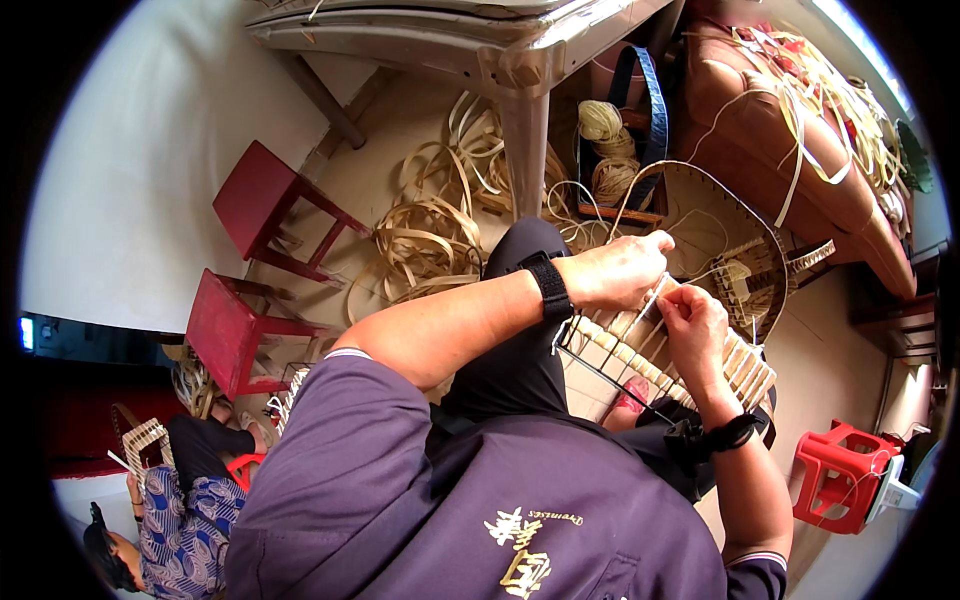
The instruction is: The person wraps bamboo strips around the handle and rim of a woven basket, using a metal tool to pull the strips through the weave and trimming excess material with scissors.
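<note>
Across my lap lies a partly woven basket [743,372], with pale flat strips running over a dark wire frame [600,365]. My left hand [618,272] is closed at its far left edge, the thumb toward the top; what its fingers hold is hidden. Right beside it, my right hand [697,325] pinches a narrow pale strip [650,302] between thumb and fingertips, over the woven face. Beyond both hands curves a large thin hoop [778,240], and a small woven piece [738,280] lies within its outline.
Loose strips [430,235] heap on the floor by a table leg [526,150]. A crate [650,205] holds coiled cord. Red stools [255,195] stand left, a red plastic stool [840,475] right. Strips drape a brown sofa [735,130]. Another person [190,520] sits lower left.
</note>
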The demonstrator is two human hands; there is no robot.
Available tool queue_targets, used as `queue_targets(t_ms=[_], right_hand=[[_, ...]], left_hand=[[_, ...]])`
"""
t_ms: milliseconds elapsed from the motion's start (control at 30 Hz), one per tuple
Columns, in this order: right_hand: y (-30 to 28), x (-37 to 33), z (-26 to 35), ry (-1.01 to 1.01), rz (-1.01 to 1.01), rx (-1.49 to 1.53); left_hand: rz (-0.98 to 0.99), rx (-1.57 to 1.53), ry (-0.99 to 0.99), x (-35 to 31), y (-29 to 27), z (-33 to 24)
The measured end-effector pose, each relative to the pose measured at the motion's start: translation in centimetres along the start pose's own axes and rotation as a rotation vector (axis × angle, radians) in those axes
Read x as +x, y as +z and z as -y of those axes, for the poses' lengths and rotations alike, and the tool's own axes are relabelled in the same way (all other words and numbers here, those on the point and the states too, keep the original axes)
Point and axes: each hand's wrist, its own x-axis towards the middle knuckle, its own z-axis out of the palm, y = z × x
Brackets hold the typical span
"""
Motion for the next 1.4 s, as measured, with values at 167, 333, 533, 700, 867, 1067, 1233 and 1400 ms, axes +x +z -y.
queue_targets(t_ms=[167, 333, 533, 700, 867, 1067, 1233, 1400], right_hand=[[0.2, -0.1, 0.4, 0.021, -0.017, 0.004], [-0.3, 0.0, 1.1, 0.056, -0.018, 0.074], [-0.8, 1.1, 2.3, -0.108, 0.028, 0.038], [-1.3, 1.3, 2.3, 0.047, 0.161, 0.135], [-1.3, 1.2, 2.1, -0.012, 0.206, 0.084], [-0.5, 1.2, 2.5, 0.002, 0.189, -0.036], [0.3, 1.2, 2.8, 0.105, 0.134, -0.049], [0.1, 1.7, 2.5, 0.118, 0.122, -0.008]], left_hand=[[0.056, -0.039, 0.027, 0.1, 0.3, 0.7], [0.061, -0.055, 0.0, 0.3, -0.1, -0.1], [0.144, -0.09, 0.034, 1.1, -2.1, 0.5], [0.171, -0.197, 0.007, 0.8, -2.6, 1.1], [0.132, -0.157, 0.058, 0.2, -1.8, 1.7], [0.157, -0.061, 0.041, 0.1, -1.6, 1.4], [0.066, -0.184, 0.055, -0.3, -1.9, 1.4], [0.102, -0.177, 0.095, -0.4, -1.2, 2.0]])
